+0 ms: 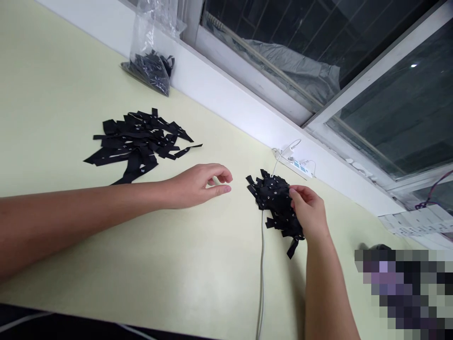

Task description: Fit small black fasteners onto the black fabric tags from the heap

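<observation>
My left hand [203, 185] hovers over the middle of the table, thumb and curled fingers apart, with nothing between them. To its left lies a loose pile of flat black ribbon-like strips [139, 137], some with small white marks. My right hand [309, 208] is at the right edge of a second, denser pile of black strips [274, 193]. Its thumb and forefinger are pinched together on a black strip there; the fingertips partly hide it.
A clear plastic bag [150, 66] holding more black strips stands against the white wall ledge. A power strip [297, 165] with cables lies by the wall. A grey cable [262, 274] runs under the right pile toward the table's front edge. A pixelated area covers the lower right.
</observation>
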Motion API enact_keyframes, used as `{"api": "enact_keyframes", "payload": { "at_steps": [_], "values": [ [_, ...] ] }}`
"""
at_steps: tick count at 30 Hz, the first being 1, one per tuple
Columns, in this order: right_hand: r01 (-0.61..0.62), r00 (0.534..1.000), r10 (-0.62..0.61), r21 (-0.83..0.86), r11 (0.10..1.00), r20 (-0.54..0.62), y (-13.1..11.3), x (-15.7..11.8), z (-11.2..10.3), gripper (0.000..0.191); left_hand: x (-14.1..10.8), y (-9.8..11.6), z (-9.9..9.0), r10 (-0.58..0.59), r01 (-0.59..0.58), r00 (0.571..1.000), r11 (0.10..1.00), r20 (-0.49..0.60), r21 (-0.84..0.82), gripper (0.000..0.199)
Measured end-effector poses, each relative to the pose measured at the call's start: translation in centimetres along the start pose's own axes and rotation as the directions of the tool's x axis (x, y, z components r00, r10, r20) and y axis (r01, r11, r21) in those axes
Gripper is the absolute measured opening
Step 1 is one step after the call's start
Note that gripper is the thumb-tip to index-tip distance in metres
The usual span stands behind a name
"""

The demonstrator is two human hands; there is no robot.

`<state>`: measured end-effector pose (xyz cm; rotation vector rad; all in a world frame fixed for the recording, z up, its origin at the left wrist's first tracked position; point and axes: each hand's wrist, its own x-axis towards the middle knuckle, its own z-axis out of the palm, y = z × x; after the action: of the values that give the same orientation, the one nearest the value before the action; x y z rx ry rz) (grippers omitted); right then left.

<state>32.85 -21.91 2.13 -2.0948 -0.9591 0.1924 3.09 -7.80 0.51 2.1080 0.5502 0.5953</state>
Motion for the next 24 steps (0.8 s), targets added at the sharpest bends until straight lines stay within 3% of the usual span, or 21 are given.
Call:
{"api": "enact_keyframes", "payload": {
  "at_steps": [3,8,13,18,24],
  "values": [
    [-0.058,0.996,0.046,-0.153,0.987,-0.078,2.2,1.6,-1.5,0.031,0.0,-0.1,0.0,0.064,-0.063,0.997,0.997,-0.031,0.044,0.016],
    [-0.079,0.993,0.053,-0.248,0.966,-0.109,3.0,1.7,-1.2,0.027,-0.1,-0.1,-0.1,0.116,-0.115,0.993,0.991,-0.017,0.066,0.011],
    [-0.081,0.988,0.040,-0.277,0.958,-0.151,2.9,1.7,-1.1,0.028,-0.1,-0.3,-0.1,0.139,-0.137,0.990,0.987,-0.021,0.086,0.007],
    [-0.103,0.975,0.046,-0.263,0.959,-0.216,3.4,2.1,-1.5,0.035,-0.2,-0.2,-0.1,0.089,-0.090,0.996,0.993,0.013,0.081,0.007],
    [-0.116,0.980,0.068,-0.263,0.958,-0.187,4.2,2.5,-1.3,0.031,-0.1,-0.1,-0.2,0.087,-0.091,0.996,0.987,0.034,0.136,0.006]
  ]
}}
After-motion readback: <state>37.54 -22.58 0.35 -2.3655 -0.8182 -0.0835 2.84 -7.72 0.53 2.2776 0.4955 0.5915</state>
